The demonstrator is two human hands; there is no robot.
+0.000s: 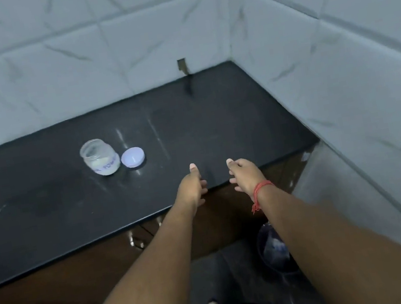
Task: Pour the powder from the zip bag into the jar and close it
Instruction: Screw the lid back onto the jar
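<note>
— Where's the jar (100, 156) now?

— Standing upright on the dark worktop (215, 122), with its lid (133, 157) lying flat just to the right of it, near but not touching as far as I can see. There's white powder in the bottom of the jar and its mouth is uncovered.

— And the zip bag?

— I can't see one anywhere.

— So what are the hands doing?

— Both hover at the worktop's front edge, well to the right of the jar. The left hand (192, 185) and the right hand (244, 173) hold nothing; fingers loosely curled, thumbs pointing forward.

— Which step, then?

— I'd say the pouring looks done, and closing is what's left.

— What does that call for?

— Reach to the lid, pinch its rim, set it level over the jar's mouth and turn it, steadying the jar with the other hand.
</note>
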